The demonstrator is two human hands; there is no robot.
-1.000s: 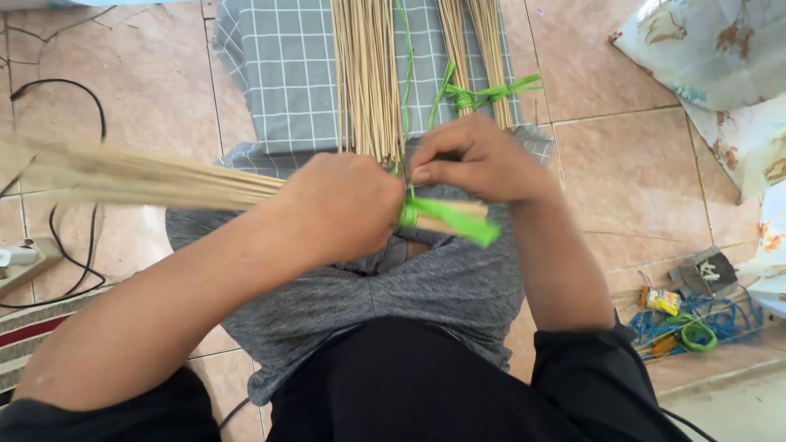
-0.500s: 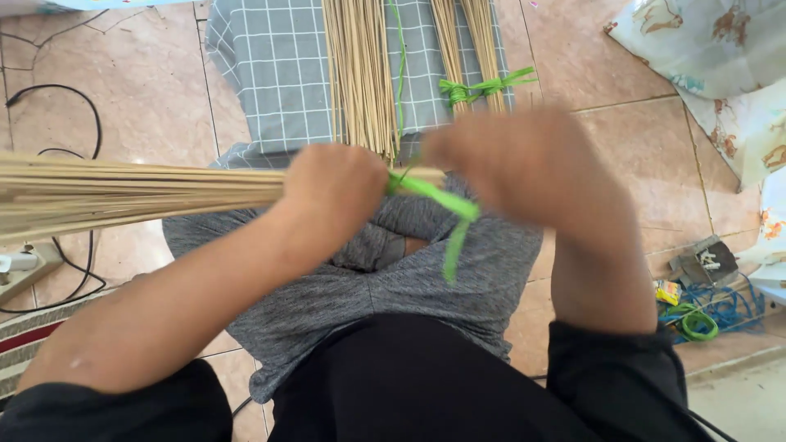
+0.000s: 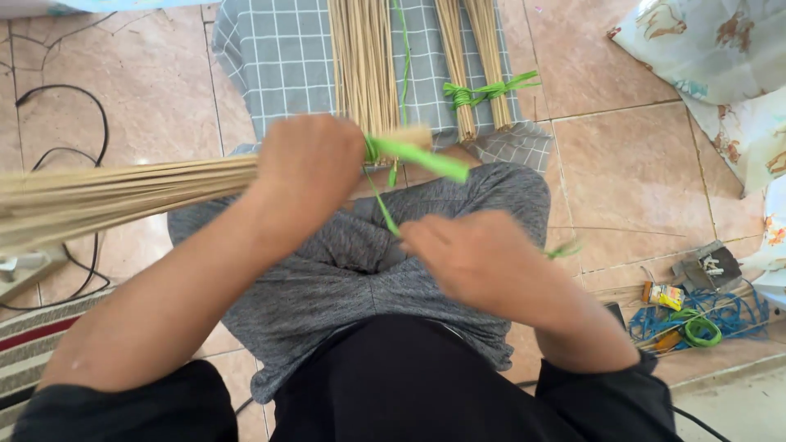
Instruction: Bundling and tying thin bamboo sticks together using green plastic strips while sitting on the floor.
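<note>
Here my left hand (image 3: 307, 176) clamps the stick bundle (image 3: 106, 196) across my lap, so my right hand (image 3: 471, 258) can pinch the green strap (image 3: 417, 157) taut.

The bundle of sticks (image 3: 123, 192) runs out past the left edge of the frame, so its far end cannot be seen, and its near end is hidden inside the left hand (image 3: 307, 176). The right hand (image 3: 467, 258) is blurred, and whether its fingers pinch the green strap (image 3: 409, 155) cannot be told. At the top, the loose sticks (image 3: 364, 57) and the tied bundle (image 3: 479, 61) are cut off by the upper edge. The small items (image 3: 696, 307) at lower right are too small to identify. The pillow (image 3: 712, 57) is cropped at the upper right corner.
</note>
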